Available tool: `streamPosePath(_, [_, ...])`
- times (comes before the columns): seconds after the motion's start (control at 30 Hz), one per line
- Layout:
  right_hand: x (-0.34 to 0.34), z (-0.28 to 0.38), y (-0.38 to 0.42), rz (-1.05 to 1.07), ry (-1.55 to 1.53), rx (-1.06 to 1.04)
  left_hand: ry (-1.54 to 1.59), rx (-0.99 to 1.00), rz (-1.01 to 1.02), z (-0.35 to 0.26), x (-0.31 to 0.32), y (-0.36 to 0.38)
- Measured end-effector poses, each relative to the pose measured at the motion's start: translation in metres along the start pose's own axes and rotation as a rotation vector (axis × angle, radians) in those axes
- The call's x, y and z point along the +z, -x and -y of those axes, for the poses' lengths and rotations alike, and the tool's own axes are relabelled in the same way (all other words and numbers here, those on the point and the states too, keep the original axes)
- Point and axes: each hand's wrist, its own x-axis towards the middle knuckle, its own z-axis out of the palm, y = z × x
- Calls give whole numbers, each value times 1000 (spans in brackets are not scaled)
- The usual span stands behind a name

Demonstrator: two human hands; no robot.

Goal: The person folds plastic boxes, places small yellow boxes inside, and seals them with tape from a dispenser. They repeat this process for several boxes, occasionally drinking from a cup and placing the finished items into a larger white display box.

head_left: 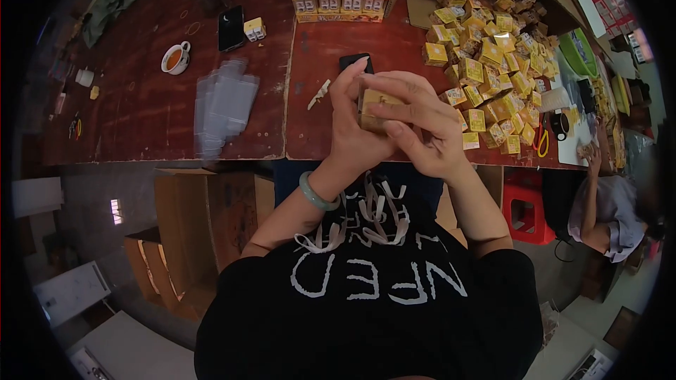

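Both hands, left (pixel 352 123) and right (pixel 426 127), cup a small box (pixel 374 107) above a red table (pixel 264 84); cardboard boxes (pixel 186 232) stand below.

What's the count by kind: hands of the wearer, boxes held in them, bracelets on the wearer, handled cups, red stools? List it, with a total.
Left hand and right hand: 2
Held box: 1
Bracelet: 1
Handled cup: 1
Red stool: 1
Total: 6

Left hand (pixel 352 134) cupped, right hand (pixel 428 130) curled, forearms (pixel 287 219) angled inward.
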Motion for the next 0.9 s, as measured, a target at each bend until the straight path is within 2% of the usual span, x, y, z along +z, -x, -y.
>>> streamPosePath(0.17, [9, -14, 17, -7, -53, -26, 9, -93, 56, -5, -9, 14])
streamPosePath(0.2, [12, -16, 22, -19, -88, -12, -60, -35, 108, -6, -16, 18])
streamPosePath(0.27, [22, -12, 38, -93, -284, 150, -195, 87, 207, -10, -33, 25])
streamPosePath(0.37, [31, -30, 64, -311, -528, 298, -259, 52, 245, -4, -61, 51])
streamPosePath(0.4, [33, -43, 76, -421, -538, 443, -326, 45, 292, 1, -70, 56])
streamPosePath(0.5, [49, -80, 101, -463, -299, 737, -539, 5, 439, 2, -81, 63])
streamPosePath(0.53, [54, -101, 112, -358, -49, 699, -599, 2, 505, 3, -80, 64])
streamPosePath(0.63, [66, -101, 104, -199, 61, 764, -763, 9, 638, 7, -77, 67])
streamPosePath(0.67, [66, -97, 99, -212, -66, 857, -803, 19, 651, 7, -76, 70])
streamPosePath(0.77, [64, -97, 96, -360, -501, 937, -850, 3, 665, 5, -72, 75])
streamPosePath(0.9, [56, -90, 94, -358, -631, 974, -954, -34, 699, 4, -66, 78])
